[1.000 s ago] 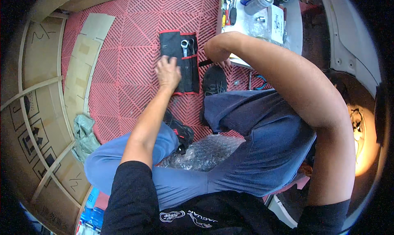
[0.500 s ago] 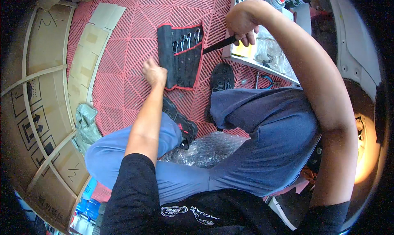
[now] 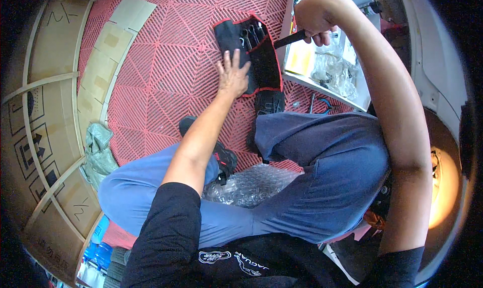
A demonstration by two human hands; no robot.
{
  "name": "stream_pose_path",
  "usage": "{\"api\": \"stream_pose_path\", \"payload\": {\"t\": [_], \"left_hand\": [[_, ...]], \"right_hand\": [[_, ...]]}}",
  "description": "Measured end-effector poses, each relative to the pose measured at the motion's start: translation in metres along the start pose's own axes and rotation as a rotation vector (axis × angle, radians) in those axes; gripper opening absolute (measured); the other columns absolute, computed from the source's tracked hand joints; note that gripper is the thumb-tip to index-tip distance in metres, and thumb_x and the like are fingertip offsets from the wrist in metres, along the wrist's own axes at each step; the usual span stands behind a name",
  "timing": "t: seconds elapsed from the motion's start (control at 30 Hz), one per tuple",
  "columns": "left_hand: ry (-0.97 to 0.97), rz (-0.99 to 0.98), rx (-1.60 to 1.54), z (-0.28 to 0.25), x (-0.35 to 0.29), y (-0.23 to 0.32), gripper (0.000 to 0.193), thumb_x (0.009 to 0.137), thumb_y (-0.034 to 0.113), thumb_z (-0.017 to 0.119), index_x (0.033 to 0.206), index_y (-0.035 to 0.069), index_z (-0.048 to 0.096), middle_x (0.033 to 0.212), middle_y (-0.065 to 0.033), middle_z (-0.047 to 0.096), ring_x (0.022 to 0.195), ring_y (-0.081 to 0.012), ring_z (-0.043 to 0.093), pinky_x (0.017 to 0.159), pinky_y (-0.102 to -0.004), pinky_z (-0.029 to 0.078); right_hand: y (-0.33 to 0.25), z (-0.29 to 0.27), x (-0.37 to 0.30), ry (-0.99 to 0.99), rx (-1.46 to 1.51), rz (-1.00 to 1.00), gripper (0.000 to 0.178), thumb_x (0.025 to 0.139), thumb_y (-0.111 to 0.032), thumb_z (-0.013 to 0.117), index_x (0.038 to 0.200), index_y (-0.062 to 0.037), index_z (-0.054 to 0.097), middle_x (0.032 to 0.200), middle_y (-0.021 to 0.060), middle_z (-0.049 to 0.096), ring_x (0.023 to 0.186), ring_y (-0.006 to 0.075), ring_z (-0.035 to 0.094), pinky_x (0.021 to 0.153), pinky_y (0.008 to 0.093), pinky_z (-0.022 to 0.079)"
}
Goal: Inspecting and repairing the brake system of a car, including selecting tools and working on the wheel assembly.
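A black tool roll [image 3: 266, 69] with red edging lies partly folded in front of me, tilted on the red mat. Several wrenches [image 3: 253, 35] show in its upper pockets. My left hand [image 3: 233, 76] rests spread on the folded left part of the roll, fingers stretched out. From the roll's right edge a black strap [image 3: 291, 39] runs to my right hand [image 3: 319, 24], whose fingers are closed around its end. The wrist is bent and the strap is pulled taut over the rim of the white box.
The white box [image 3: 354, 101] at the right holds bagged parts, a yellow item [image 3: 300, 59] and cans. Flat cardboard [image 3: 108, 49] lies at the left beside a large carton [image 3: 50, 137]. Bubble wrap [image 3: 251, 185] sits between my legs. Pliers with blue handles [image 3: 326, 106] lie near the box.
The tool roll has shifted right and away from me and turned slightly. My left hand has moved from beside its left edge onto it. My right hand has moved right with the strap.
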State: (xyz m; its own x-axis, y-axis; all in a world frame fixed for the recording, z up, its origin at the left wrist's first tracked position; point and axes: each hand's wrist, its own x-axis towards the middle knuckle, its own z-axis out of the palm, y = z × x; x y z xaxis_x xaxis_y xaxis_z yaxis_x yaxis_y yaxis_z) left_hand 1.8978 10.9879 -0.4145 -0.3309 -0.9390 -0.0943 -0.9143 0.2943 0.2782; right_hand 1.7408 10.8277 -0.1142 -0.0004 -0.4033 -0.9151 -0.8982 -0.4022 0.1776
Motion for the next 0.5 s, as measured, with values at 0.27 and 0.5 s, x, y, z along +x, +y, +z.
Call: {"api": "stream_pose_path", "payload": {"t": [0.27, 0.5], "left_hand": [[-0.125, 0.201, 0.278, -0.011, 0.026, 0.006, 0.066, 0.087, 0.061, 0.051, 0.133, 0.014, 0.058, 0.134, -0.0075, 0.052, 0.129, -0.0326, 0.038, 0.108, -0.0695, 0.019], [-0.104, -0.582, 0.146, -0.025, -0.036, -0.055, 0.058, 0.085, 0.062, 0.057, 0.116, 0.014, 0.067, 0.123, -0.0169, 0.053, 0.120, -0.0355, 0.045, 0.099, -0.0609, 0.033]], "right_hand": [[0.010, 0.000, -0.005, 0.064, -0.062, 0.014, 0.018, 0.092, -0.005, 0.053, 0.096, 0.0035, 0.068, 0.072, 0.0122, 0.068, 0.057, 0.0193, 0.065, 0.041, 0.0324, 0.045], [0.033, -0.009, -0.004, -0.013, 0.034, 0.014, 0.025, 0.093, -0.010, 0.054, 0.109, -0.0002, 0.071, 0.102, 0.0117, 0.074, 0.091, 0.0200, 0.072, 0.077, 0.0374, 0.056]]}}
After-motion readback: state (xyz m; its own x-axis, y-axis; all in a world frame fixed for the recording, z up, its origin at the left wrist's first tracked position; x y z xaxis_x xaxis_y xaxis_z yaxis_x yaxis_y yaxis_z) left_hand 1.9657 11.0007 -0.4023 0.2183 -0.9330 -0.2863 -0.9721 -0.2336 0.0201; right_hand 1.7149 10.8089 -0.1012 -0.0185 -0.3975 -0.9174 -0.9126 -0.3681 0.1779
